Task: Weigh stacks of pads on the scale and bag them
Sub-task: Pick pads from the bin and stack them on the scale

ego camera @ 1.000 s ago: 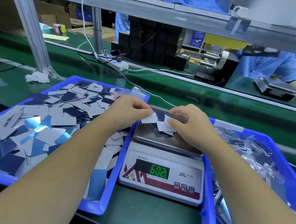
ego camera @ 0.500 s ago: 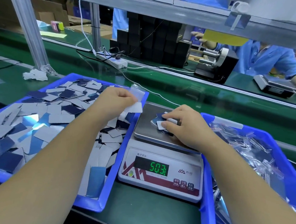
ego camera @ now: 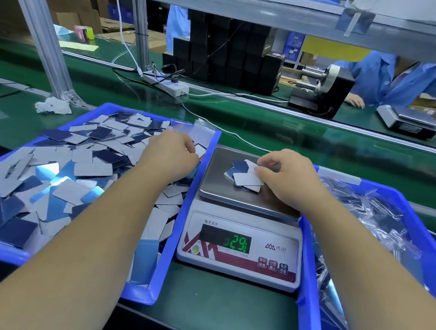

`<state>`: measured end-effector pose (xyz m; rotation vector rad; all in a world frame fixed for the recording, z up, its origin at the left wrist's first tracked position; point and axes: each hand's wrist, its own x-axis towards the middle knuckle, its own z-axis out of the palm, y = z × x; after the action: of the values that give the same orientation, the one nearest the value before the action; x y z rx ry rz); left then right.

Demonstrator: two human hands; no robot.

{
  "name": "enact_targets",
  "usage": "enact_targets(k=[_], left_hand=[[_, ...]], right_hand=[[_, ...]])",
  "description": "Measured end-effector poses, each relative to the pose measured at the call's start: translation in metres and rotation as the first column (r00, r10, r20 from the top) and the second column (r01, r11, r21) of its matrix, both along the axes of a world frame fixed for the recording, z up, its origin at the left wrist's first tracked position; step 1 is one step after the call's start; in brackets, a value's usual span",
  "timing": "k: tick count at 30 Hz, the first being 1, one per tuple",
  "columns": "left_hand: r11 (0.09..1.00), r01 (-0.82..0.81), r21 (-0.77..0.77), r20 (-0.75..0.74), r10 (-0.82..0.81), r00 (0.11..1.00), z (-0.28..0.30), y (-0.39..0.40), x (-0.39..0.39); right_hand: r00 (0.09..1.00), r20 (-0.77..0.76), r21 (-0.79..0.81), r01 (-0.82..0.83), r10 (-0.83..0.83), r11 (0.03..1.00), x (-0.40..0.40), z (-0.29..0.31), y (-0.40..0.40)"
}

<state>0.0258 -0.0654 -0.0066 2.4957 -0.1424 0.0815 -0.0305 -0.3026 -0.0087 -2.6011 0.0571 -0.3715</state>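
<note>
Scale: a white scale (ego camera: 240,245) with a steel pan (ego camera: 221,180) is set on the green bench (ego camera: 203,309), wedged between two blue bins; its left edge sits just beside the left bin's wall and its right edge touches the right bin's rim.
Display: green digits (ego camera: 235,243) are lit; part of the reading is blurred.
Pads on the pan: a small fanned pile of pads (ego camera: 244,175), white and blue faces mixed, lies toward the pan's right rear; the front and left of the pan are bare steel.
Right hand: the right hand (ego camera: 285,179) is lowered onto the pile, fingers curled and thumb closed on the pile's right edge, so the pads are pinched.
Left hand: the left hand (ego camera: 171,154) is held over the near right corner of the left bin (ego camera: 171,241), fingers curled inward; a white pad (ego camera: 200,149) shows at the fingertips, but whether it is gripped cannot be told.
Loose pads: the left bin is filled almost to its walls with scattered pads (ego camera: 84,167), overlapping and lying at all angles.
Bags: a few clear bags (ego camera: 202,130) lean on the left bin's far right corner.
Right bin: the right bin (ego camera: 307,272) holds filled clear bags (ego camera: 376,225), heaped close to its walls.
Open room: a strip of bare bench is left in front of the scale, between the bins' near corners; behind the scale a green belt (ego camera: 302,142) runs across, crossed by a white cable (ego camera: 229,132).
</note>
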Motion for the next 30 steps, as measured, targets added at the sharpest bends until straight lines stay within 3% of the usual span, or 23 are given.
enact_targets(k=[7, 12, 22, 30], left_hand=[[0.987, 0.149, -0.06, 0.13, -0.14, 0.982, -0.001, -0.02, -0.011], [0.966, 0.259, -0.003, 0.213, -0.253, 0.944, -0.005, -0.034, -0.018], [0.921, 0.304, 0.243, 0.17, -0.349, 0.922, -0.009, -0.047, -0.025], [0.896, 0.347, 0.276, 0.131, -0.392, 0.91, -0.014, -0.05, -0.025]], right_hand=[[1.0, -0.016, 0.018, 0.023, -0.023, 1.0, -0.001, 0.003, -0.005], [0.999, -0.026, 0.039, 0.025, -0.024, 0.999, -0.002, 0.005, -0.01], [0.997, -0.081, 0.079, 0.019, -0.013, 0.997, -0.002, 0.007, -0.014], [0.985, -0.167, 0.124, -0.019, 0.039, 0.992, -0.006, 0.012, -0.011]])
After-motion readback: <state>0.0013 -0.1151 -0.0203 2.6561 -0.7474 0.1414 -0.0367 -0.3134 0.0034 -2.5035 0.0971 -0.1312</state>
